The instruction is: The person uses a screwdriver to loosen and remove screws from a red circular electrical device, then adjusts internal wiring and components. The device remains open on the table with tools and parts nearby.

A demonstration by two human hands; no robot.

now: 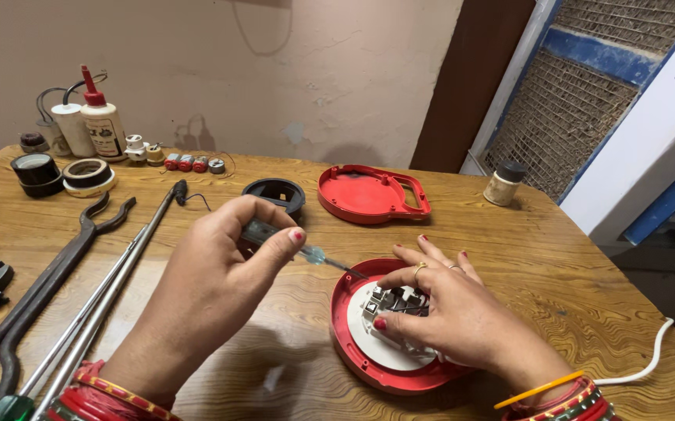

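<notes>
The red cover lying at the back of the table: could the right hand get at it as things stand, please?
Probably yes, though not freely. The right hand rests on the open red device, and the table between it and the red cover is bare. Only the screwdriver in the left hand crosses nearby.

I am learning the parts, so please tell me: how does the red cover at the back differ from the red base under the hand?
The cover lies empty and untouched; the base holds a white plate with metal parts. The cover is far from the hands; the right hand rests on the base. Both are red, rounded plastic shells.
</notes>
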